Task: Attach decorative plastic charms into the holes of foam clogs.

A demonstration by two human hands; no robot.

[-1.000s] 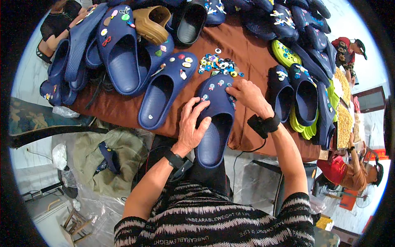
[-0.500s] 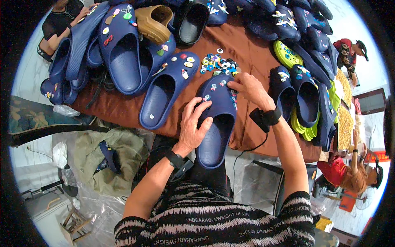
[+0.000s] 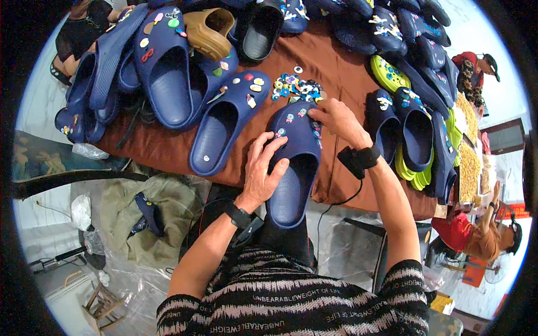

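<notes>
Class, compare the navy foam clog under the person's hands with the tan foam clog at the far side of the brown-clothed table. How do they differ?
The navy foam clog is dark blue; the tan foam clog is light brown. The navy one carries small colourful charms; the tan one shows none. The left hand and right hand touch the navy clog; nobody touches the tan one. Both are open-backed clogs.

A clog (image 3: 294,162) lies at the frame's centre on the table (image 3: 168,148), with a pile of small charms (image 3: 296,87) just above it. Another clog (image 3: 224,127) lies to its left, more clogs (image 3: 412,131) to its right
</notes>
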